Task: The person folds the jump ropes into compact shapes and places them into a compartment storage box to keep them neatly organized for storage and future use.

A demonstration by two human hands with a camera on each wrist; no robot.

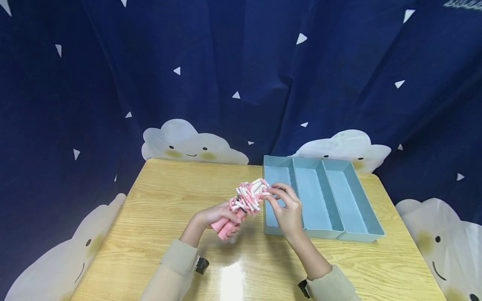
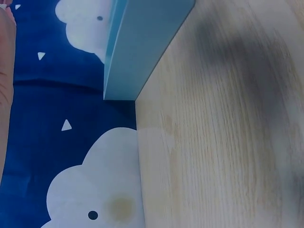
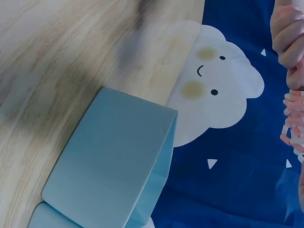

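A bundled jump rope (image 1: pixel 250 197) with pink and white beads and two pink handles (image 1: pixel 225 228) is held up over the table. My left hand (image 1: pixel 218 214) grips it around the handles, which stick out below the fingers. At the bundle's upper right end, my right hand (image 1: pixel 289 209) pinches the beaded cord between thumb and fingers. In the right wrist view, the curled fingers (image 3: pixel 289 42) of the left hand and part of the beads (image 3: pixel 295 118) show at the right edge. Only a strip of the left hand (image 2: pixel 4 85) appears in the left wrist view.
A light blue organizer (image 1: pixel 360 237) with three long compartments stands on the right of the wooden table (image 1: pixel 169 188), its left side close to the right hand. Behind the table hangs a dark blue curtain (image 1: pixel 211 83) with white triangles and smiling clouds.
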